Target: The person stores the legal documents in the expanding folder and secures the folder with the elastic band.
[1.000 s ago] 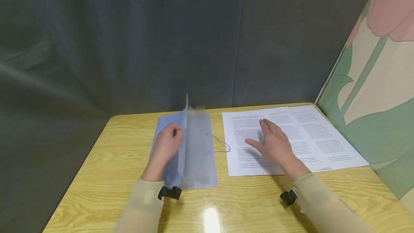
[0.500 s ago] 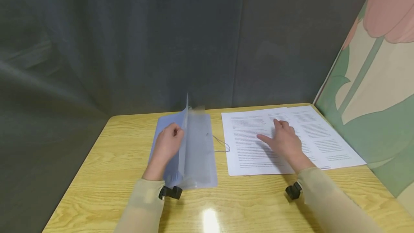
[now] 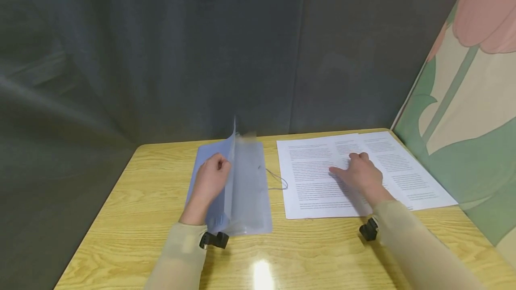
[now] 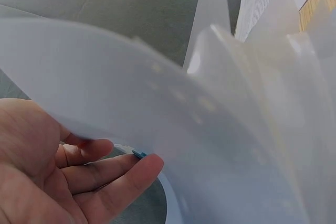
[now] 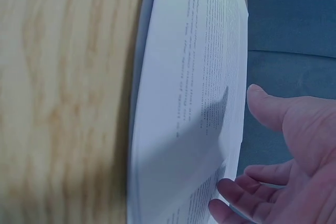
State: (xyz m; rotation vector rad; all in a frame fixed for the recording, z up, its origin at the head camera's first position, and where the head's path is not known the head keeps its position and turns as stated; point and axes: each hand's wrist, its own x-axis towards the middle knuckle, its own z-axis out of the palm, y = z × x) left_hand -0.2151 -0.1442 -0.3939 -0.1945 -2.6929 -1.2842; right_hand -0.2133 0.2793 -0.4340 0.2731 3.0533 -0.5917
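A translucent bluish plastic folder (image 3: 251,191) lies at the left of the table with a divider sheet raised upright. My left hand (image 3: 211,176) holds that raised sheet, fingers curled at its edge; in the left wrist view the hand (image 4: 79,177) is beside the bent plastic (image 4: 131,87). An elastic cord (image 3: 278,182) loops out from the folder's right side. Printed paper sheets (image 3: 310,182) lie to the right, one overlapping another (image 3: 407,169). My right hand (image 3: 360,176) is over the overlap, thumb apart from bent fingers, with nothing in it; its fingertips are close to the sheets in the right wrist view.
Everything lies on a wood-grain table (image 3: 133,200). A dark curtain (image 3: 221,57) hangs behind the table and on the left. A flower-patterned panel (image 3: 475,124) stands along the right side, close to the papers.
My right hand has moved rightward and slightly down over the papers, its fingers bending more. The left hand stays with the raised folder sheet nearly unmoved.
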